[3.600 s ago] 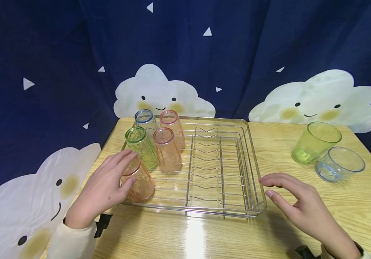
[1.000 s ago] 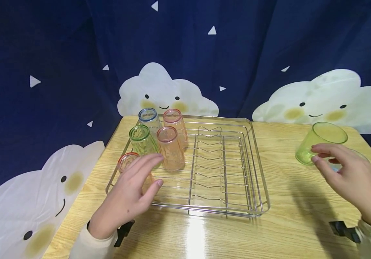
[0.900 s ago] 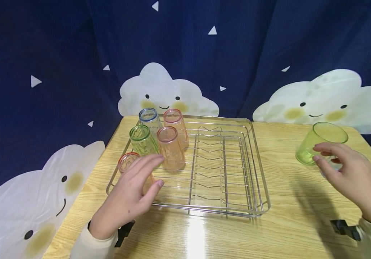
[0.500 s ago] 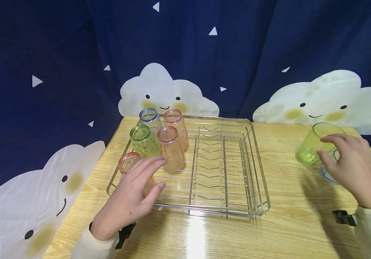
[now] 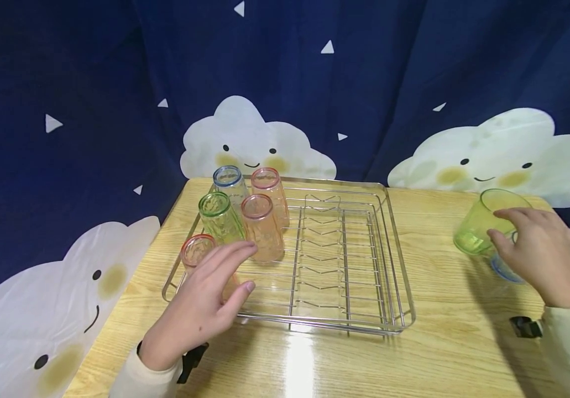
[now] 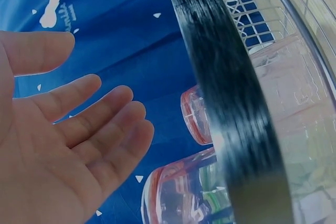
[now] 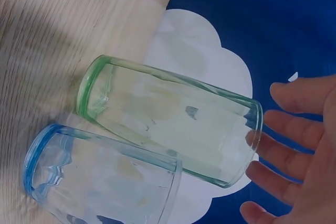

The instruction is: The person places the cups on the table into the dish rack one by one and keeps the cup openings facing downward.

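Note:
My right hand [image 5: 543,254] hovers with loosely bent fingers over the blue glass [image 5: 501,270], covering most of it in the head view. Just behind stands a taller green glass [image 5: 471,232], mouth up, whose rim my fingertips overlap in the right wrist view. My left hand [image 5: 200,309], fingers apart and holding nothing, is in front of an upside-down orange glass [image 5: 197,250] at the near left of the wire rack [image 5: 324,324]. In the left wrist view, the palm shows bare beside two red-rimmed glasses [image 6: 181,187].
Beside the orange glass, several more glasses stand upside down on the rack's left half: green [image 5: 220,218], blue [image 5: 230,190], pink [image 5: 272,196] and pale orange [image 5: 263,237]. V-shaped wires [image 5: 320,243] run down the rack's middle. A dark blue curtain [image 5: 354,83] hangs behind the wooden table [image 5: 439,331].
My right hand has moved from the rack's right edge over to the blue glass. My left hand has shifted right and toward me, off the front orange glass's base.

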### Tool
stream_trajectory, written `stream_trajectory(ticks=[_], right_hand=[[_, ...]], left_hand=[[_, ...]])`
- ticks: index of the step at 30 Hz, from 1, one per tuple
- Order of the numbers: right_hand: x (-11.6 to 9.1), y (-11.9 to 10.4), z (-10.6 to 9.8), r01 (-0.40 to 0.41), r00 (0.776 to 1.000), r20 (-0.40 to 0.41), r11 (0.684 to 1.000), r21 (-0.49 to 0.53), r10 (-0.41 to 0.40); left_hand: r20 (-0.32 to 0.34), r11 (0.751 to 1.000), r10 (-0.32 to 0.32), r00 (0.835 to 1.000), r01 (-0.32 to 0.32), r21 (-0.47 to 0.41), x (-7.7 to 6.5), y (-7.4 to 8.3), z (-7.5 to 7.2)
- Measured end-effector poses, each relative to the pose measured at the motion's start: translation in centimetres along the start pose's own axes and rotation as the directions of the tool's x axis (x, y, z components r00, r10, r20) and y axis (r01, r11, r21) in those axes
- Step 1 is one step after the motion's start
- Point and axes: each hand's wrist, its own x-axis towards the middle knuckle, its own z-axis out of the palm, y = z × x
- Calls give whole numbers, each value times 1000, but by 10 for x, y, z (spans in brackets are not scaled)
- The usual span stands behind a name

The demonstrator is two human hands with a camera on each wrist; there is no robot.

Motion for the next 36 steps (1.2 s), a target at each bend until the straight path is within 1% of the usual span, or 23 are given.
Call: stream_trajectory(ticks=[6, 11, 17, 21, 25, 29, 36], right_hand=[[2, 5, 1, 1, 1000, -10, 1000, 6, -1], [4, 8, 1, -5, 1000, 16, 1000, -9, 5], [16, 9, 3, -5, 999, 47, 999, -31, 7], [21, 12, 6, 9, 998, 56, 1000, -13, -8], [19, 17, 9, 26, 999, 19, 1000, 16, -26], [19, 18, 11, 35, 999, -14, 999, 32, -35], [20, 18, 14, 34, 999, -20, 999, 43, -33]], left_hand=[[-2, 1000, -6, 1000, 6, -5, 0, 0, 0], [-6, 1000, 2, 1000, -2, -7, 0, 0, 1], [-23, 1000, 27, 999, -28, -14, 3, -1, 0], [-20, 999, 28, 999, -28, -18, 4, -1, 1], [-2, 1000, 17, 1000, -17, -11, 3, -1, 2], [-1, 1000, 14, 1000, -14, -5, 1, -2, 4], [-12, 1000, 17, 1000, -17, -14, 1, -4, 6]])
